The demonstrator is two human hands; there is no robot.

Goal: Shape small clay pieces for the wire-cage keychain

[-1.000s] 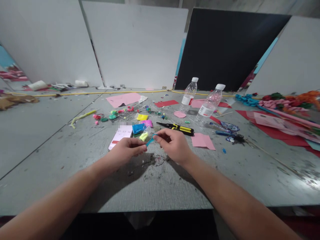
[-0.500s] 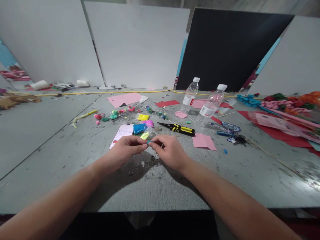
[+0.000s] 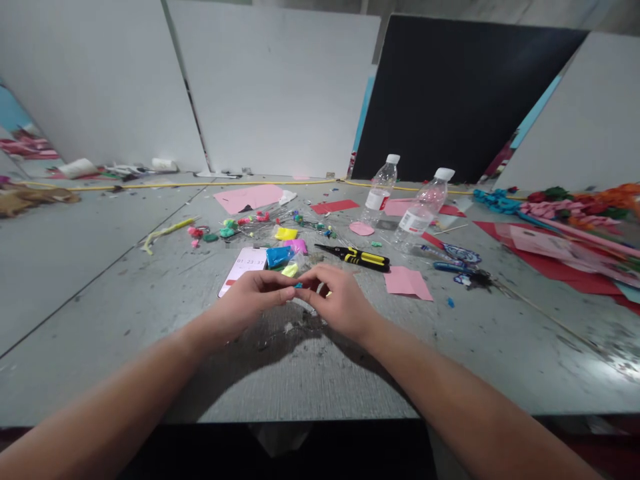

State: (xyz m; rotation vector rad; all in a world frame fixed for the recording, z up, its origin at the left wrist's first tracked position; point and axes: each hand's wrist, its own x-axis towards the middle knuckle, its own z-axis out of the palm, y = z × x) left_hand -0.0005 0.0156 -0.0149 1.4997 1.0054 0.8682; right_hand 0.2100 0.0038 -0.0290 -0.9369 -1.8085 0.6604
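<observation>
A tiny blue piece [image 3: 299, 286] is pinched between the fingertips of my left hand [image 3: 257, 297] and my right hand [image 3: 337, 299], which meet over the grey table. Just beyond my left hand lies a phone [image 3: 245, 261] with a running timer on its screen. Blue [image 3: 279, 257], magenta [image 3: 296, 246] and yellow [image 3: 287, 234] packets sit behind the fingertips, with a pale yellow lump [image 3: 290, 270] nearest. Black-and-yellow pliers [image 3: 367, 259] rest behind my right hand.
Two clear plastic bottles [image 3: 383, 187] stand at the back right. Pink paper [image 3: 407, 283] lies right of my hands. Small coloured clay pieces and wires [image 3: 260, 219] are spread behind the phone. Blue-handled pliers [image 3: 453, 267] and red paper [image 3: 540, 260] are farther right.
The fingertips have shifted slightly around the blue piece, and my right index finger is more arched. The phone's timer has advanced. The other objects look unmoved.
</observation>
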